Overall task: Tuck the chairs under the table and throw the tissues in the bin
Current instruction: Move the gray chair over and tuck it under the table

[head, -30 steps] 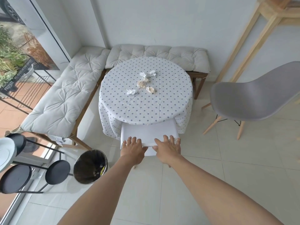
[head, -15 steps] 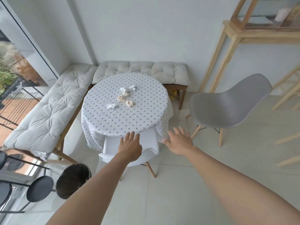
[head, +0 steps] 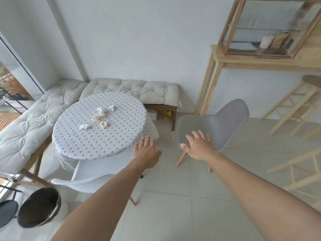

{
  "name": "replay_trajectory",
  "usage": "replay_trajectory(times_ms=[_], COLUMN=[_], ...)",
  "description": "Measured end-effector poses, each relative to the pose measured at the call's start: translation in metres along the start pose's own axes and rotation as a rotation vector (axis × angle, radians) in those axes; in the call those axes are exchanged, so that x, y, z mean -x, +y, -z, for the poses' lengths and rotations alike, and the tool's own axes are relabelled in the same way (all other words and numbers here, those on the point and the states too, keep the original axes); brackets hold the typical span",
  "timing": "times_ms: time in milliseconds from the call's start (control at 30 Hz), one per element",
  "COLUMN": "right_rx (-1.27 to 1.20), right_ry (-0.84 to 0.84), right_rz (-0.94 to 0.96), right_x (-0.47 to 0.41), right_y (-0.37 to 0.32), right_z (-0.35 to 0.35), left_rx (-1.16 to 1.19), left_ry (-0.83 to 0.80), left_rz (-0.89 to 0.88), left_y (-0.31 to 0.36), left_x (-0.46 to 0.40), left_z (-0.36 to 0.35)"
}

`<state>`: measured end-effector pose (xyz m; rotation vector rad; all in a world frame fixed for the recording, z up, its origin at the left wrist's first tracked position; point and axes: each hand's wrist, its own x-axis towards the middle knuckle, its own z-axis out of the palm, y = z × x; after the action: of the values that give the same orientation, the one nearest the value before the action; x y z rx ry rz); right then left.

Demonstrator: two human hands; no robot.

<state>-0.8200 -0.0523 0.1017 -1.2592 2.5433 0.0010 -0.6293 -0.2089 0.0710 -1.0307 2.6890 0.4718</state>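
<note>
At the lower left, the bin [head: 39, 208], a dark round container with its mouth uncovered, stands on the tiled floor [head: 165, 214] next to black round stools [head: 7, 213]. A cushioned corner bench [head: 34, 122] runs along the left wall and the rear wall. The round table [head: 97, 134], covered by a dotted white cloth, stands in front of the bench. The crumpled tissues [head: 100, 117] lie in a loose group near the centre of the tabletop, some white and some beige. The white chair [head: 97, 173] stands at the near edge of the table with its seat partly under the hanging cloth and its backrest toward the camera. The left hand [head: 146, 153] is released, fingers extended and palm down, above the right part of the white chair, beside the table edge; whether it touches the chair cannot be determined. The right hand [head: 198, 146] is likewise released with fingers spread, positioned over the front edge of the grey chair [head: 224, 122]; contact cannot be confirmed. The grey chair stands clear of the table, to its right, on wooden legs. A wooden console with a glass cabinet [head: 271, 28] and a wooden stool [head: 298, 101] occupy the far right.
</note>
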Motion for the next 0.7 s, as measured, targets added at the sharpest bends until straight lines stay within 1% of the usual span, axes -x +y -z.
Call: replay_trajectory(times_ms=[200, 367, 533, 700], right_rx=[0.014, 0.04, 0.035, 0.058], right_ry=[0.009, 0.03, -0.002, -0.058], right_rz=[-0.022, -0.022, 0.011, 0.084], right_x=[-0.035, -0.094, -0.159, -0.213], right_y=[0.092, 0.163, 0.206, 0.225], right_z=[0.021, 0.035, 0.049, 0.059], left_rx=[-0.006, 0.005, 0.029, 0.08], left_ry=[-0.003, 0.003, -0.011, 0.02], left_rz=[-0.011, -0.012, 0.032, 0.124], left_y=[0.079, 0.134, 0.164, 0.171], left_x=[-0.068, -0.146, -0.213, -0.251], left_z=[0.0, 0.003, 0.012, 0.015])
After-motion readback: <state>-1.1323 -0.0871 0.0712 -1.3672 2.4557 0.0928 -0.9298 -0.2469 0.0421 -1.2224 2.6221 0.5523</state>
